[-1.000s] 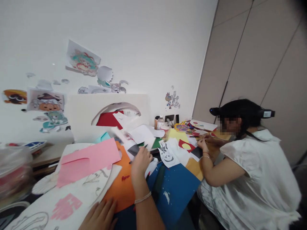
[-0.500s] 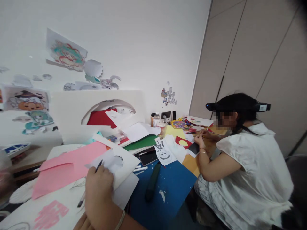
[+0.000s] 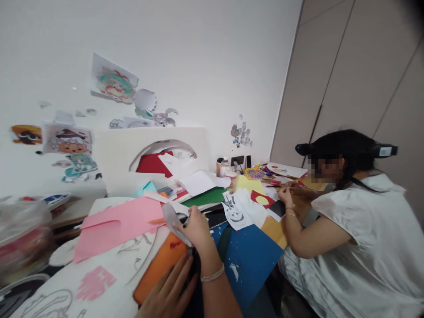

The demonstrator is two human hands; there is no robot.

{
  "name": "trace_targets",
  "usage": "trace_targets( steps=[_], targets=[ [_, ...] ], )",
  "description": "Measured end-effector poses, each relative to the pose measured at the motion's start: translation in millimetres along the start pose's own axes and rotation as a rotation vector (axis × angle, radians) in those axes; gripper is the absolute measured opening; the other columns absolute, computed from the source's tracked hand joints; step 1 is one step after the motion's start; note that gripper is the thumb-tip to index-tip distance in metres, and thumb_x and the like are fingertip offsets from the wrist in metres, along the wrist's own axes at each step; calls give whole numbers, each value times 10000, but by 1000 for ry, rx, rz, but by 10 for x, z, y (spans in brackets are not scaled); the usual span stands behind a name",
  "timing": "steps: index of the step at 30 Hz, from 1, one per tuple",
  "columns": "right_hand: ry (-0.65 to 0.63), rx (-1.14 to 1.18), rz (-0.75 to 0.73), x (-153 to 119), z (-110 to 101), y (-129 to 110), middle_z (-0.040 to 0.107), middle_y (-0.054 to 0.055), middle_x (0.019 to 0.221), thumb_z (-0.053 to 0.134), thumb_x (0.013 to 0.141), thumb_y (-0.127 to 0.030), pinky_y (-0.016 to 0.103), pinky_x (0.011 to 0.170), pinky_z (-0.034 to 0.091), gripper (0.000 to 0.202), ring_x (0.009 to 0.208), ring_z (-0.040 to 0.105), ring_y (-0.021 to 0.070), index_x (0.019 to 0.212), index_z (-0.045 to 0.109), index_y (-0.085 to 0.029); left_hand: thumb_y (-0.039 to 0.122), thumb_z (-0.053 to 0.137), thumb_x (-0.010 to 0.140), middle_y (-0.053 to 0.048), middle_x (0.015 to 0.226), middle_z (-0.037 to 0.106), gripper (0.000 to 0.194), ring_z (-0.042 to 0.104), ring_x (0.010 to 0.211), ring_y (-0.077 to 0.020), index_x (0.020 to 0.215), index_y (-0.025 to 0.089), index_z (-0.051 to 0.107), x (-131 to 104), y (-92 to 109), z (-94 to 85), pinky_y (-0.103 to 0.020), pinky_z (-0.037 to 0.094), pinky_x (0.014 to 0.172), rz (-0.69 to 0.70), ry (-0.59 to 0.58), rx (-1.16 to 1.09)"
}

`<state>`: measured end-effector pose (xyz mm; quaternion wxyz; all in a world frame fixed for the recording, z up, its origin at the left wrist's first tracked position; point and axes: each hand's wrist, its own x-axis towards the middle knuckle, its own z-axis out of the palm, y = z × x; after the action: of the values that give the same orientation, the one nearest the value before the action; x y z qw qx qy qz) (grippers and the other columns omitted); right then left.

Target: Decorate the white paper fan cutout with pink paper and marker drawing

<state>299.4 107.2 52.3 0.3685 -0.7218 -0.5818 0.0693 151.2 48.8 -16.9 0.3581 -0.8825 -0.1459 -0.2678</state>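
My right hand, with a band at the wrist, pinches a white sheet of paper and holds it tilted above the table. Small dark bits show at its fingers; whether a pen is among them I cannot tell. Lower down, my left hand lies with fingers stretched out over the edge of a flat orange item with a dark red mark. Something small and dark sits at the left fingertips, too blurred to name. Pink paper lies to the left of the right hand.
A blue board with white scraps lies right of my hands, a panda drawing at its far edge. A person in white works at the right. Behind stands a white board with an arched opening; a wrapped tub is at far left.
My right hand has left its pen-holding pose over the white paper and now lifts the sheet. The orange item has come into view, and my left hand lies spread over it. The view has turned left.
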Motion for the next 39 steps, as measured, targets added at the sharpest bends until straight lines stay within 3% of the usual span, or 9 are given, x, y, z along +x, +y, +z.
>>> trace_targets(
  steps=[4,9,12,15,20,25,30,35,39],
  targets=[
    [-27,-153,14,-4,137,78,606,138,1059,721,644,-373,395,831,389,479,1023,537,307,1017,514,-155,128,393,830,-40,1226,571,363,453,1186,-219,1141,241,543,112,-18,44,-338,317,986,-7,53,21],
    [1,-231,113,-2,117,-23,659,111,897,455,800,-44,316,716,398,223,874,616,239,969,536,-165,71,383,795,-66,1262,556,433,479,1176,-233,1177,217,526,48,-26,115,-347,377,957,-38,9,31],
    [39,-193,110,-23,71,-1,659,103,907,538,800,-171,318,714,398,169,896,608,250,968,530,-189,32,410,757,-62,1226,592,498,557,1082,-227,1202,227,516,-13,-16,189,-327,453,863,-114,-55,33],
    [66,-245,126,-26,85,68,630,150,1031,677,684,-337,382,780,393,370,998,558,319,980,526,-175,1,427,729,-74,1150,642,516,602,1006,-229,1192,204,533,-91,14,257,-330,480,824,-194,-121,9],
    [-7,-199,198,62,61,174,652,124,927,626,694,-192,307,658,398,298,870,619,262,965,503,-171,3,410,734,-108,1135,647,468,608,1014,-271,1121,183,601,-186,81,297,-377,493,809,-264,-207,9],
    [212,-46,235,213,-223,269,620,81,961,637,693,-264,297,646,392,313,887,595,252,952,469,-209,47,433,754,-143,1133,642,438,606,1019,-301,1132,180,608,-176,121,280,-429,492,816,-349,-350,22],
    [365,73,234,642,-512,212,555,194,1098,546,786,-293,324,760,408,334,997,546,267,1058,465,-117,200,451,829,-184,1118,638,353,590,1037,-334,1145,146,599,-140,110,217,-469,474,837,-395,-395,-17],
    [197,130,-1,1060,-420,67,635,81,1015,549,803,-256,225,790,411,204,931,582,158,980,549,-155,269,489,831,-197,1092,642,343,585,1033,-340,1108,114,618,-165,78,231,-477,464,851,-414,-402,-23],
    [103,160,-121,1035,-317,190,668,12,899,474,858,-318,211,753,419,161,858,602,130,875,572,-191,235,461,863,-194,1057,655,299,604,997,-326,1069,111,640,-217,28,296,-464,473,840,-360,-376,27]
  ],
)
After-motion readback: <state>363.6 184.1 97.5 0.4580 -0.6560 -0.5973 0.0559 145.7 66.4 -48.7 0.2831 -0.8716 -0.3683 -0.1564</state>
